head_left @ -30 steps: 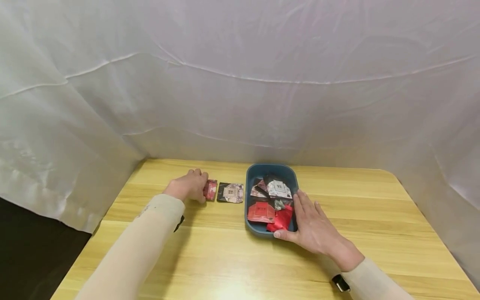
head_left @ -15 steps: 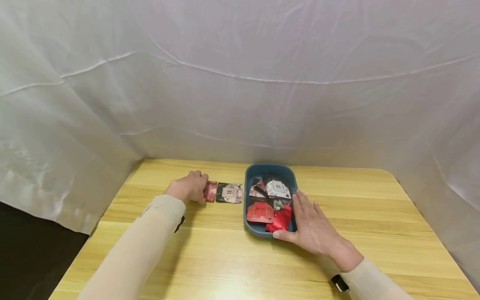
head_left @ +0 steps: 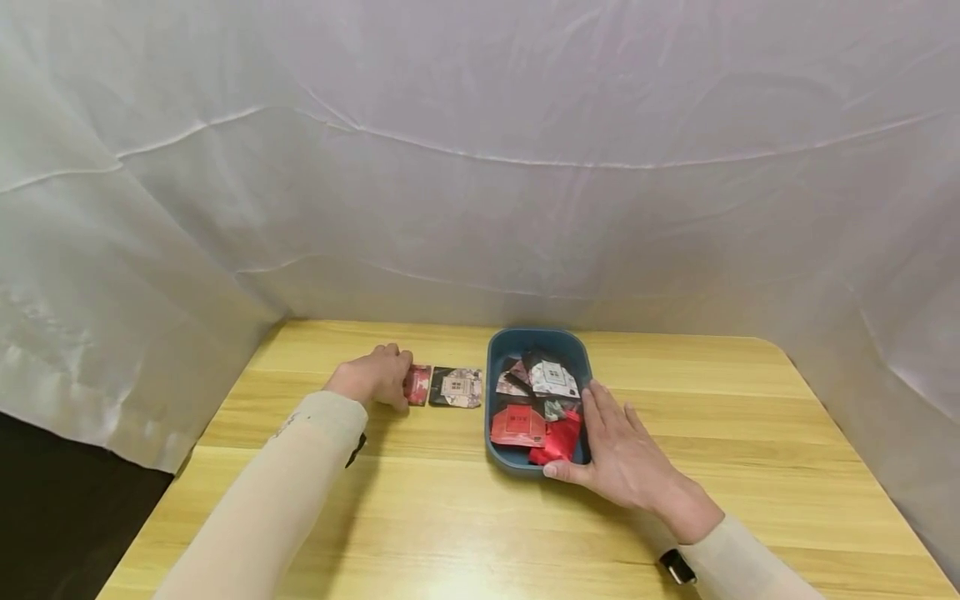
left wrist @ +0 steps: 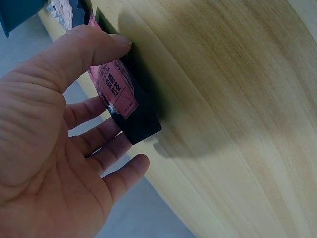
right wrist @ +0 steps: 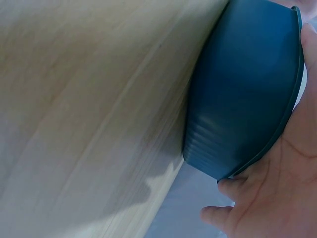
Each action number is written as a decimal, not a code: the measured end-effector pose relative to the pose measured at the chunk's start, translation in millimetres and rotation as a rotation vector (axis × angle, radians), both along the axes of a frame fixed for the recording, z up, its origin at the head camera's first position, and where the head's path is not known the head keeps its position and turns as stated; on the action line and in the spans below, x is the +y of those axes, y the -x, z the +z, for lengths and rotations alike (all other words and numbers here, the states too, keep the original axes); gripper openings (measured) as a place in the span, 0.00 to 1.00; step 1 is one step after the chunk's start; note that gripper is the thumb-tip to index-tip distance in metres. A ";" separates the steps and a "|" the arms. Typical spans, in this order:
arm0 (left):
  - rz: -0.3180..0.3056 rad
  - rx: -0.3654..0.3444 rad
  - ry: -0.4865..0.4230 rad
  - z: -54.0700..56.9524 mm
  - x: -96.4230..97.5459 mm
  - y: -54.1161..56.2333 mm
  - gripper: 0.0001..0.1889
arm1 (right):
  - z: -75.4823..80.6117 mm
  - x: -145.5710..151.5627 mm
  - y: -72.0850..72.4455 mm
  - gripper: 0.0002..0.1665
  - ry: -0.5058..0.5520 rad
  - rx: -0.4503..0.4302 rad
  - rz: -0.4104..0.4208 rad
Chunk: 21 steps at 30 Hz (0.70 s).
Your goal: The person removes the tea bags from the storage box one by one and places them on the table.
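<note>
My left hand is at a small flat red-and-black sachet, partly hidden under it in the head view. In the left wrist view, thumb and fingers hold opposite edges of this sachet, whose pink label bears dark print. Just to its right lies a black sachet with a pale floral print. A blue rectangular bin holds several sachets, among them a red-and-black one, a shiny red one and a white-and-black one. Along the bin's right rim rests my right hand, fingers extended and thumb at the front corner.
A wood-grain table bears everything. Pale cloth hangs behind its back edge and at both sides. A dark area shows past the left edge. A black watch is on the right wrist.
</note>
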<state>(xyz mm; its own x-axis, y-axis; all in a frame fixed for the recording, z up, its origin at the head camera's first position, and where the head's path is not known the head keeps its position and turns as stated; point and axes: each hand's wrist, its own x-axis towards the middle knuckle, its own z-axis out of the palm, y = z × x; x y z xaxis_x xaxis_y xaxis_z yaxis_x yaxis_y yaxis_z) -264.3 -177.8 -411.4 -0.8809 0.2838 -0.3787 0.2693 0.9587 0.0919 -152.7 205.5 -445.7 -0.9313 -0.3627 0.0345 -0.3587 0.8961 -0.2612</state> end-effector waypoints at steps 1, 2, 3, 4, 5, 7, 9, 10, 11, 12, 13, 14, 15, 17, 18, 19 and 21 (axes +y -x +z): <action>0.001 -0.001 0.000 -0.1 0.1 0.0 0.42 | 0.0 0.0 0.1 0.80 0.001 -0.001 0.000; 0.001 -0.001 -0.001 -0.1 0.2 0.0 0.42 | -0.1 -0.1 0.2 0.80 0.001 -0.002 0.000; 0.002 0.000 -0.002 -0.2 0.1 0.1 0.43 | -0.1 -0.1 0.3 0.80 0.002 -0.002 0.000; 0.005 -0.001 -0.004 -0.6 -0.3 0.2 0.43 | -0.2 -0.2 0.4 0.80 0.003 -0.002 0.000; 0.007 -0.001 -0.008 -0.9 -0.5 0.4 0.44 | -0.3 -0.2 0.3 0.80 0.003 -0.002 -0.001; 0.016 -0.002 -0.017 -1.1 -1.0 0.9 0.46 | -0.7 -0.5 0.1 0.80 0.003 0.000 -0.001; 0.020 0.014 -0.012 0.2 -1.3 2.2 0.44 | -1.3 -1.1 -0.2 0.80 0.007 -0.002 -0.001; 0.021 0.033 -0.010 1.9 -0.9 2.4 0.42 | -1.5 -1.4 -0.3 0.80 0.008 -0.003 0.000; 0.020 0.052 -0.010 4.6 0.2 2.6 0.42 | -1.7 -1.8 -0.4 0.80 0.009 -0.004 0.000; 0.019 0.073 -0.015 8.1 2.2 2.5 0.41 | -1.9 -2.1 -0.4 0.80 0.010 -0.004 0.000; 0.016 0.098 -0.022 12.1 5.0 2.0 0.40 | -2.1 -2.4 -0.3 0.80 0.010 -0.005 0.000; 0.012 0.121 -0.032 17.4 8.7 0.9 0.40 | -2.3 -2.5 -0.3 0.80 0.010 -0.007 -0.002; 0.006 0.143 -0.046 23.4 13.7 -1.1 0.39 | -2.3 -2.7 -0.1 0.80 0.009 -0.006 -0.003; -0.011 0.170 -0.083 34.6 26.6 -5.3 0.40 | -2.4 -3.0 0.5 0.80 0.007 -0.006 -0.005; -0.020 0.179 -0.100 40.0 34.0 -7.8 0.39 | -2.5 -3.3 0.8 0.80 0.007 -0.005 -0.006; -0.035 0.191 -0.106 44.7 41.8 -10.0 0.38 | -2.6 -3.7 1.1 0.80 0.007 -0.005 -0.006; -0.071 0.208 -0.112 51.5 58.5 -13.3 0.37 | -2.8 -4.5 2.1 0.80 0.007 -0.005 -0.005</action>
<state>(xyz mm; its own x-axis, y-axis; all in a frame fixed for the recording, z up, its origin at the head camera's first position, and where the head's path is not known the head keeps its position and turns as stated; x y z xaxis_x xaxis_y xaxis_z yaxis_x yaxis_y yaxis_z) -251.0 -119.2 -359.9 -0.9131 0.3775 -0.1539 0.3597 0.9237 0.1316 -154.8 201.0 -448.6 -0.9332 -0.3580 0.0319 -0.3529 0.8961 -0.2690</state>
